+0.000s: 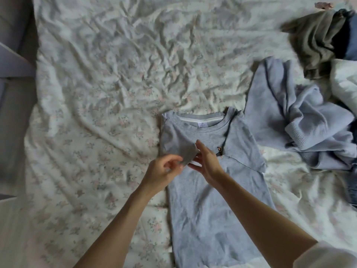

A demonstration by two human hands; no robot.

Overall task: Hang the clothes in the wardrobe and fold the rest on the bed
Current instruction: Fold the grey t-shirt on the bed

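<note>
A light grey T-shirt (216, 206) lies flat on the bed, collar away from me, its sides folded in. My left hand (164, 172) pinches the edge of the folded-in left sleeve (186, 151) and lifts it a little off the shirt. Beside that sleeve my right hand (207, 161) rests on the chest of the shirt with fingers straight. A pale blue sweatshirt (301, 120) lies crumpled to the right of the T-shirt.
The bed's floral sheet (116, 93) is wrinkled and spreads wide to the left and beyond the shirt. At the upper right lie an olive-grey garment (316, 39), dark blue cloth (351, 45) and a white item (345, 80). Grey furniture (13, 74) borders the bed's left side.
</note>
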